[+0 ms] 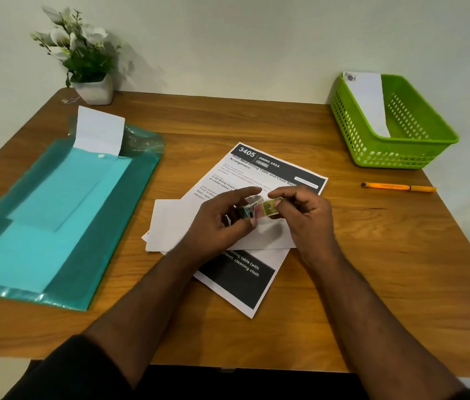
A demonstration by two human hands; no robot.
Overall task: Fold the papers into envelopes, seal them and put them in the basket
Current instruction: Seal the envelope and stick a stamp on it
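From the head camera we see both hands meeting just above the middle of the wooden table [343, 298], over a folded white envelope [170, 223]. Our left hand [222, 223] has its fingers curled around a small roll of patterned sticker tape [249, 207], thumb and forefinger arched over the top of it. Our right hand [306, 212] pinches the loose end of that strip between thumb and forefinger, the other fingers curled in loosely behind. The strip runs short and roughly level between the two hands, from left to right. The envelope lies flat beneath them, its long axis running left to right and tilted only a little against the table's near edge; its right part is hidden by our hands. It rests on a printed sheet [274, 166] headed with the number 3405, which lies askew, its long axis running from the far left down toward the near right. At the far right corner stands a green basket [372, 151], and inside it leans a long white envelope [368, 102], its long axis pointing from the basket's far wall down toward its near wall, a small sticker at its upper end. Near the right edge, in front of the basket, lies an orange pen [398, 187], pointing left to right. Along the left edge lies a teal plastic folder [112, 226] with pale sheets on it and a folded white paper [99, 131] at its far end. At the far left corner stands a potted plant [83, 59] with white flowers.
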